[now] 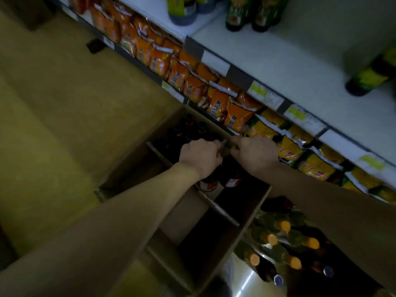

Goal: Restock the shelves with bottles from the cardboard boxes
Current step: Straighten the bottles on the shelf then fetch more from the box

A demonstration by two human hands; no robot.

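Observation:
An open cardboard box (pixel 132 166) with card dividers stands on the floor in front of the shelves. Several dark bottles (pixel 186 129) with red caps stand in its far cells. My left hand (pixel 200 154) and my right hand (pixel 255 154) are side by side above the middle of the box, fingers curled. Each grips the top of a dark bottle with a red label: one (pixel 211 182) hangs under the left hand, the other (pixel 231 179) under the right. The bottle necks are hidden by my fingers. The near cells of the box look dark and hollow.
A white upper shelf (pixel 278 61) carries a few green-labelled bottles (pixel 237 13). Below it, orange bags (pixel 192 82) and yellow bags (pixel 310 166) fill a lower shelf. Bottles with orange caps (pixel 282 226) stand at the lower right. Tan floor (pixel 53 125) lies to the left.

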